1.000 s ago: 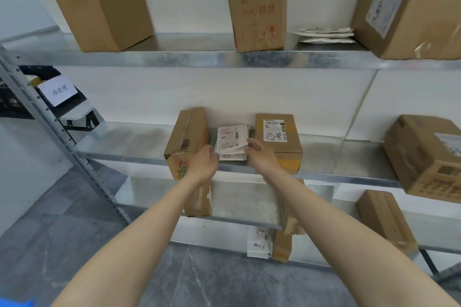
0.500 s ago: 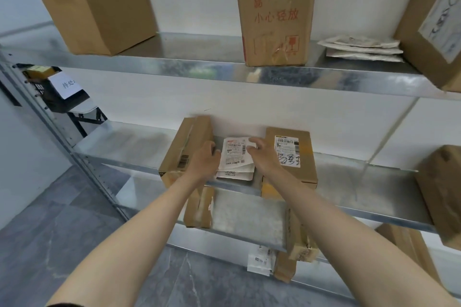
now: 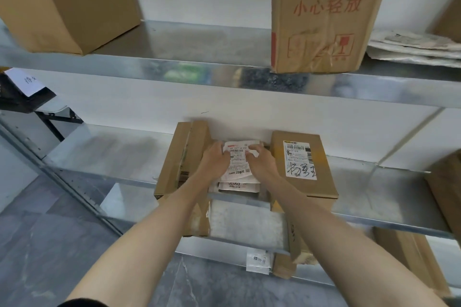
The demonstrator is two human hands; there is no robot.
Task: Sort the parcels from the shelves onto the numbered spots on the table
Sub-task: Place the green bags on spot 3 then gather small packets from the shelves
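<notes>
The middle shelf [image 3: 112,154] keeps the parcels within reach. Above it a tall box [image 3: 324,15] stands upright, as its red 易, 小心轻放 and glass mark ask. Below, the right box [image 3: 301,164], with a barcode label and a black scrawl, and the left box [image 3: 179,157] lie flat, fencing in a stack of white packets [image 3: 238,167]. A lower one seems to read JIUSO. The left hand [image 3: 214,159] and right hand [image 3: 262,160] curl their fingers over the top packet's sides, pinching it, probably to lift it.
</notes>
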